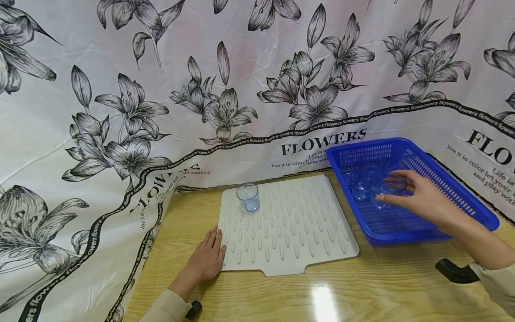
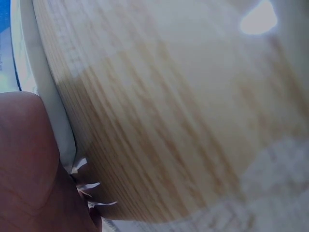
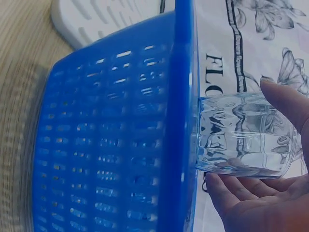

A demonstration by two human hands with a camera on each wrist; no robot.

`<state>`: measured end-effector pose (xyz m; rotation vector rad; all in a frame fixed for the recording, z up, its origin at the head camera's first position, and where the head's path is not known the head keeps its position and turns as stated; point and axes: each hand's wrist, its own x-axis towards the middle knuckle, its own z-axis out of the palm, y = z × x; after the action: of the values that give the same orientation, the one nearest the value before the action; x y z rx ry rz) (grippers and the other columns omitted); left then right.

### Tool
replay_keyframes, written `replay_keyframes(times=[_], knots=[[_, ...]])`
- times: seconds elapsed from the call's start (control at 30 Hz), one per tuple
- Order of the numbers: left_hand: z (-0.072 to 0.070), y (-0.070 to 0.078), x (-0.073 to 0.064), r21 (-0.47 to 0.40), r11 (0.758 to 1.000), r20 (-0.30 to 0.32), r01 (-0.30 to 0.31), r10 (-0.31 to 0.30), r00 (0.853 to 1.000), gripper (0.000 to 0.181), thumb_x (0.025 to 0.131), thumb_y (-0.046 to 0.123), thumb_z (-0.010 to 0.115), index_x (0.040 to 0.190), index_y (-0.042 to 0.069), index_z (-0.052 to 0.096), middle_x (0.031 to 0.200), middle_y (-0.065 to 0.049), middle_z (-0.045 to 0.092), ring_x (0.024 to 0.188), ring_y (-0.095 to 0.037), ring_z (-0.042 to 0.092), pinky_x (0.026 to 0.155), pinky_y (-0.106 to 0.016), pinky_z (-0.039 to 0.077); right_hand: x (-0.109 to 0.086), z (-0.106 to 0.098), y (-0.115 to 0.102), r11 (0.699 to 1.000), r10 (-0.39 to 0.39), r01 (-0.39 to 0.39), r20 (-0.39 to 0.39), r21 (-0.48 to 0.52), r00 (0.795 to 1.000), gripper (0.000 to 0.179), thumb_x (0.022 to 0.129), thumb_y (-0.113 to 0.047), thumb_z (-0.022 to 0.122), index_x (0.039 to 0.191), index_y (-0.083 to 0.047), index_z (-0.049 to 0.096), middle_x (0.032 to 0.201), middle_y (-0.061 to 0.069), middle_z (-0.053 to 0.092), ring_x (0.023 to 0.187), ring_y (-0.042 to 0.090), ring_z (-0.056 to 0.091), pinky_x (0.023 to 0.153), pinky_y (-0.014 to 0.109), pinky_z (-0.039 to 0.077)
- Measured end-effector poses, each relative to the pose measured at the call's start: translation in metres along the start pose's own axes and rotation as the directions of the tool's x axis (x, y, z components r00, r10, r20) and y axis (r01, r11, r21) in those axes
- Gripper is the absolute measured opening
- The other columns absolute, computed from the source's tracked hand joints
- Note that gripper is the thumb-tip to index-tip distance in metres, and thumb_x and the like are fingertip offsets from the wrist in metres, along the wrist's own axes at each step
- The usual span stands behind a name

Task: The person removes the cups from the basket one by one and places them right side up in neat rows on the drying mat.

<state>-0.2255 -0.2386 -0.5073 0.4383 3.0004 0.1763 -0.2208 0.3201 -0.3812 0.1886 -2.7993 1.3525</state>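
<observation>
My right hand (image 1: 420, 197) grips a clear drinking glass (image 3: 241, 135) between thumb and fingers, over the blue plastic basket (image 1: 396, 238). In the right wrist view the glass shows above the basket's rim, the thumb on one side and the fingers on the other. Several more clear glasses (image 1: 359, 185) lie inside the basket, partly hidden by its wall. My left hand (image 1: 207, 258) rests flat at the left edge of the white ribbed draining board (image 1: 285, 228), fingers straight. One bluish clear glass (image 1: 248, 197) stands near the board's back left corner.
The wooden table (image 1: 193, 210) carries the board in the middle and the basket to its right. Behind them hangs a white flower-printed cloth (image 1: 241, 161), which also runs along the left side. Dark straps (image 1: 456, 270) show at both wrists.
</observation>
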Motion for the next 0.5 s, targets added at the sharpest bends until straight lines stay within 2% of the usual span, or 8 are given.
replay_keyframes(times=[0.03,0.07,0.1,0.17,0.23,0.3,0.4,0.5], knots=[[0.000,0.000,0.000,-0.003,1.000,0.001,0.001,-0.001,1.000,0.064,0.114,0.036,0.029,0.161,-0.006,0.020,0.168,-0.024,0.013,0.155,-0.041,0.015,0.124,-0.054,0.022,0.000,0.000,-0.002,1.000,-0.001,0.001,0.001,-0.001,1.000,0.088,0.095,-0.039,0.075,0.155,0.006,0.028,0.148,0.031,0.046,0.134,0.050,0.045,0.099,0.051,0.047],[0.000,0.000,0.000,-0.004,1.000,0.002,0.001,-0.001,1.000,0.063,0.113,0.035,0.029,0.161,-0.006,0.020,0.168,-0.024,0.013,0.155,-0.042,0.015,0.124,-0.054,0.022,0.000,0.001,-0.003,1.000,-0.001,0.001,0.002,-0.002,1.000,0.088,0.095,-0.039,0.075,0.155,0.006,0.028,0.148,0.031,0.047,0.134,0.050,0.045,0.098,0.045,0.048],[-0.001,0.000,0.000,-0.003,1.000,0.002,0.002,-0.002,1.000,0.063,0.113,0.035,0.030,0.161,-0.006,0.020,0.168,-0.024,0.013,0.155,-0.042,0.015,0.124,-0.054,0.022,0.000,0.002,-0.004,1.000,-0.003,0.003,0.004,0.000,1.000,0.088,0.095,-0.038,0.075,0.155,0.006,0.028,0.148,0.031,0.047,0.134,0.050,0.045,0.098,0.046,0.048],[-0.001,0.000,0.000,-0.005,1.000,0.003,0.002,-0.002,1.000,0.063,0.113,0.035,0.030,0.160,-0.006,0.020,0.168,-0.024,0.013,0.155,-0.042,0.015,0.124,-0.054,0.022,0.001,0.003,-0.006,1.000,-0.009,0.009,0.010,-0.005,1.000,0.088,0.095,-0.037,0.075,0.155,0.007,0.028,0.148,0.031,0.047,0.134,0.050,0.046,0.093,0.033,0.049],[0.000,0.000,0.000,-0.006,1.000,0.005,0.005,-0.005,1.000,0.063,0.113,0.035,0.030,0.161,-0.006,0.020,0.168,-0.024,0.013,0.155,-0.042,0.015,0.123,-0.054,0.022,0.001,0.004,-0.009,1.000,-0.013,0.013,0.018,-0.004,1.000,0.088,0.095,-0.037,0.075,0.155,0.007,0.027,0.148,0.032,0.047,0.134,0.051,0.046,0.091,0.030,0.048],[0.000,0.000,0.000,-0.004,1.000,0.006,0.006,-0.006,1.000,0.063,0.113,0.035,0.030,0.161,-0.006,0.020,0.168,-0.024,0.013,0.155,-0.042,0.015,0.123,-0.055,0.023,0.002,0.006,-0.011,1.000,-0.016,0.016,0.025,-0.004,1.000,0.089,0.095,-0.037,0.075,0.155,0.007,0.027,0.148,0.032,0.046,0.134,0.052,0.045,0.093,0.037,0.050],[0.000,0.000,0.000,-0.010,1.000,0.002,0.005,-0.005,1.000,0.063,0.113,0.034,0.031,0.160,-0.006,0.020,0.168,-0.024,0.014,0.155,-0.042,0.016,0.123,-0.055,0.023,0.002,0.008,-0.013,1.000,-0.014,0.014,0.027,0.000,1.000,0.089,0.095,-0.039,0.075,0.155,0.007,0.027,0.148,0.032,0.046,0.134,0.053,0.045,0.098,0.053,0.047],[0.000,0.000,0.000,-0.005,1.000,-0.006,-0.001,0.001,1.000,0.063,0.113,0.034,0.031,0.160,-0.006,0.021,0.168,-0.025,0.015,0.155,-0.042,0.016,0.123,-0.054,0.023,0.001,0.010,-0.015,1.000,-0.011,0.010,0.024,0.003,1.000,0.088,0.095,-0.041,0.075,0.154,0.005,0.029,0.148,0.030,0.047,0.135,0.052,0.045,0.100,0.059,0.045]])
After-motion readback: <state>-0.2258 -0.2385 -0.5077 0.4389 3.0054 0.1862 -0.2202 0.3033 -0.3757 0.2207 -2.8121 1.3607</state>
